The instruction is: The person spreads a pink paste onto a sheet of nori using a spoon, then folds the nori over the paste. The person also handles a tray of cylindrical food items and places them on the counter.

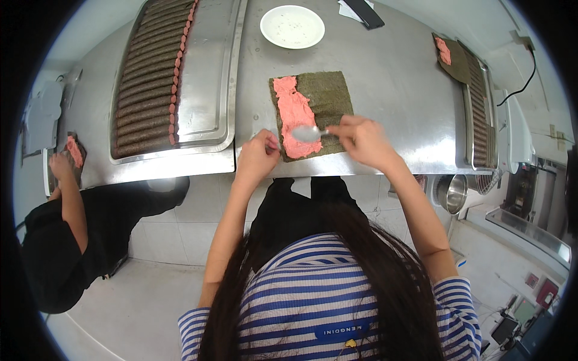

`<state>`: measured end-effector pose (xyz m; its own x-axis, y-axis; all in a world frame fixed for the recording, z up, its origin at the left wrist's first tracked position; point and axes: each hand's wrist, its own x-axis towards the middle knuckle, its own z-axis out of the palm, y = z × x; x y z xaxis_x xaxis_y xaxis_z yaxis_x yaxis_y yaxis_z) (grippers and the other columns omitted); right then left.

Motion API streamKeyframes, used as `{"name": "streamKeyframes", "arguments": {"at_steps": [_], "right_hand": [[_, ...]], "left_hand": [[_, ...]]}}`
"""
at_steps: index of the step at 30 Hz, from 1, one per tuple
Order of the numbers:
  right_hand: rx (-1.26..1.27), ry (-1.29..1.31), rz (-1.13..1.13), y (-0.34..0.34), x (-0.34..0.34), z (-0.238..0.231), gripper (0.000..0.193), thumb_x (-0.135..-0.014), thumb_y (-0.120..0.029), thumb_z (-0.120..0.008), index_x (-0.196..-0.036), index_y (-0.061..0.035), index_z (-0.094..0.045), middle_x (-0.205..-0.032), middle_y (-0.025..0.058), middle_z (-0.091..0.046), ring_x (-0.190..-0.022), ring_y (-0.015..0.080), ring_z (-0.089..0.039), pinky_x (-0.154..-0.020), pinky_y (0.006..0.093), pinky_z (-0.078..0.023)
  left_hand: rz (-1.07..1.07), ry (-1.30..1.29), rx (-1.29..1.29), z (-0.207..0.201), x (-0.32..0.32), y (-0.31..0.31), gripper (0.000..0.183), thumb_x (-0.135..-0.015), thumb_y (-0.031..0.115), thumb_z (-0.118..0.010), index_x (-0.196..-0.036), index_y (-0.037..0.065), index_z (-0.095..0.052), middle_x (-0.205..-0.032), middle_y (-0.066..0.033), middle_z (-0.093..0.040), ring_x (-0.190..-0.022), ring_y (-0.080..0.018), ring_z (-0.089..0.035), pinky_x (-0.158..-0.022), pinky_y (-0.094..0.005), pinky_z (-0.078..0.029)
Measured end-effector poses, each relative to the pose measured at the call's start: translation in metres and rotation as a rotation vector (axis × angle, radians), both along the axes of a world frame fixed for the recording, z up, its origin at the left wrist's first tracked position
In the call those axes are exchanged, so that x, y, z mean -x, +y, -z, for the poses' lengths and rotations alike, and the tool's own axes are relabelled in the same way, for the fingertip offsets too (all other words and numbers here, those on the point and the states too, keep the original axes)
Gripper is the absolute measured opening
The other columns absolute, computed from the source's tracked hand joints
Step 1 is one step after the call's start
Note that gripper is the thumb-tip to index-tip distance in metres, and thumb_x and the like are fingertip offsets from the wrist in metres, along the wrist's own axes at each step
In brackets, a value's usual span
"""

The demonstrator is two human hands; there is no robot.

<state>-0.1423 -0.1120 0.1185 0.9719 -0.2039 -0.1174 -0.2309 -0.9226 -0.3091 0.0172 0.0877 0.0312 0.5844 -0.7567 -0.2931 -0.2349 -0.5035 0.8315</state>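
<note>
A dark green seaweed sheet (334, 99) lies flat on the metal table in front of me. Pink paste (294, 108) covers a long strip along its left side. My right hand (362, 141) grips the handle of a spoon (305, 133), whose bowl rests on the near part of the paste. Curled in beside the sheet's near left edge is my left hand (260, 155); its fingers are closed, and whether they pinch the sheet's edge is hidden. A white plate (292, 27) with small specks in it stands beyond the sheet.
To the left, a metal tray (208, 114) holds several seaweed rolls (144, 90) with pink ends. Another tray of rolls (478, 105) is at the right, with a pasted sheet (456, 60) over its corner. A black phone-like object (365, 13) lies at the back. Another person (72, 228) works at far left.
</note>
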Motion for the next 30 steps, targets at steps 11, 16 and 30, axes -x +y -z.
{"name": "streamKeyframes", "arguments": {"at_steps": [11, 16, 30], "right_hand": [[0.285, -0.202, 0.03, -0.026, -0.044, 0.047, 0.036, -0.072, -0.002, -0.057, -0.103, -0.0139, -0.072, -0.083, 0.0021, -0.059, -0.079, 0.0212, -0.059, -0.066, 0.0355, -0.05], [0.321, -0.186, 0.039, -0.041, -0.05, 0.054, 0.035, -0.073, -0.004, -0.059, -0.104, -0.0152, -0.071, -0.084, 0.003, -0.059, -0.08, 0.0214, -0.059, -0.066, 0.0361, -0.051], [0.139, 0.026, 0.087, -0.02, -0.069, 0.028, 0.04, -0.077, -0.003, -0.051, -0.109, -0.0163, -0.071, -0.087, 0.0071, -0.062, -0.079, 0.0295, -0.065, -0.066, 0.0429, -0.051]], "left_hand": [[-0.179, -0.53, 0.365, 0.037, -0.036, -0.053, 0.029, -0.078, 0.001, -0.062, -0.106, 0.003, -0.054, -0.113, -0.0149, -0.058, -0.107, -0.0326, -0.055, -0.092, -0.0411, -0.044], [-0.154, -0.548, 0.314, 0.032, -0.034, -0.055, 0.032, -0.076, 0.002, -0.062, -0.106, 0.006, -0.054, -0.119, -0.0091, -0.059, -0.117, -0.0323, -0.05, -0.098, -0.0445, -0.039], [-0.148, -0.551, 0.278, 0.037, -0.035, -0.055, 0.04, -0.078, 0.006, -0.063, -0.116, 0.008, -0.053, -0.123, -0.0054, -0.061, -0.128, -0.0319, -0.044, -0.105, -0.0459, -0.034]]}}
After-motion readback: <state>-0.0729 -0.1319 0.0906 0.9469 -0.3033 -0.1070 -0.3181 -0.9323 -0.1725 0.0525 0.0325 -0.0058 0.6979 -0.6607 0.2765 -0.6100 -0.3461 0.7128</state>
